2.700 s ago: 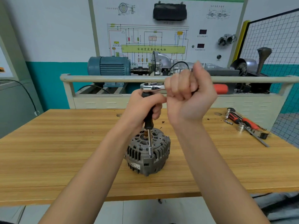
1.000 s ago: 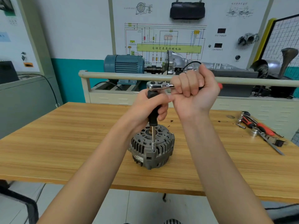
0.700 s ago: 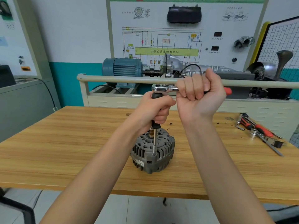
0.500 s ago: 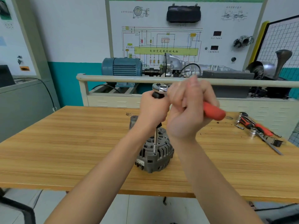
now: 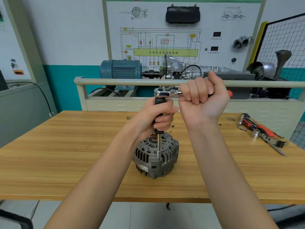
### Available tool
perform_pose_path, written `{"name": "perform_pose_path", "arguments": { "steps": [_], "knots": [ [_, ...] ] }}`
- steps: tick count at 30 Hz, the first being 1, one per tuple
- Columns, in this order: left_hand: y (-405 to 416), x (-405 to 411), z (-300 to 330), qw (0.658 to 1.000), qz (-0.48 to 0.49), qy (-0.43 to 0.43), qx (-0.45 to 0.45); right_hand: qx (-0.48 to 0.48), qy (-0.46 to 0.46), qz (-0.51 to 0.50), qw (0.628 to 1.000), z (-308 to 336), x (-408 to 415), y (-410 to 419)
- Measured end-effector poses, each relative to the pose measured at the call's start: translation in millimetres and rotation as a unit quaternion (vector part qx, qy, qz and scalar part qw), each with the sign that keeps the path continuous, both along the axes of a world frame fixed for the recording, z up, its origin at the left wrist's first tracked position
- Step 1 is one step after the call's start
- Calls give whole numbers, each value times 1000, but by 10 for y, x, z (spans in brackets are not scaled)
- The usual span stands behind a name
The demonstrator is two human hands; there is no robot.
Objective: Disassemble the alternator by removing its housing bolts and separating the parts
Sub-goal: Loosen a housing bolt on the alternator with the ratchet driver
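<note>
Spare hand tools (image 5: 260, 131) lie at the table's (image 5: 66, 154) far right; a blue motor (image 5: 121, 69) stands beyond.

- An automotive training workshop.
- Wiring-diagram board (image 5: 166, 42) on the wall.
- Blue motor (image 5: 121, 69) rig behind.
- Hand tools (image 5: 262, 131) on the wooden desk (image 5: 66, 154).

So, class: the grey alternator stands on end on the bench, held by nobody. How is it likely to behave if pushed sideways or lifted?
The alternator looks like cast metal, so probably heavy for its size and stiff. Standing squat on its end face on the wooden bench, it would likely slide rather than tip. Laid on its round side, it might roll.
</note>
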State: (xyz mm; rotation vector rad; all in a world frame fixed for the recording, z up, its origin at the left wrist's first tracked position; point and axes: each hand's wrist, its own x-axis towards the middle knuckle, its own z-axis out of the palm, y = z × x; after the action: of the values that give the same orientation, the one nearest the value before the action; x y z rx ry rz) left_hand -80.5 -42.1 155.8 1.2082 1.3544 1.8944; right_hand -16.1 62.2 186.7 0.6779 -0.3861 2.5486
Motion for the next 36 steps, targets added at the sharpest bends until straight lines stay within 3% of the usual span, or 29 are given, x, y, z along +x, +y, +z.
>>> {"name": "perform_pose_path", "arguments": {
  "steps": [3,7,11,14,18,23,26,28,31,36],
  "knots": [
    [-1,-9,38,1000,14,11,-25,6,11,5,1000,16,-8,-20],
    [105,58,51,984,179,6,-28,82,59,-141,985,-19,-14,-150],
    [210,113,57,952,305,27,-19,143,146,-356,912,-109,-44,-364],
    [227,126,57,945,319,66,-9,170,144,-441,869,-168,-29,-449],
    [140,51,53,970,233,54,-36,149,128,-385,902,-85,1,-410],
    [13,-34,62,994,104,24,13,87,52,-226,969,-9,-13,-298],
    [-14,-49,61,999,49,-1,11,52,10,-138,989,24,-35,-223],
    [-5,-30,53,997,75,-5,-1,36,-5,-101,994,44,-46,-182],
    [79,35,56,977,213,-15,-11,77,28,-140,987,36,-61,-227],
    [200,104,37,926,374,34,28,186,148,-392,889,-107,-82,-522]
  ]
}}
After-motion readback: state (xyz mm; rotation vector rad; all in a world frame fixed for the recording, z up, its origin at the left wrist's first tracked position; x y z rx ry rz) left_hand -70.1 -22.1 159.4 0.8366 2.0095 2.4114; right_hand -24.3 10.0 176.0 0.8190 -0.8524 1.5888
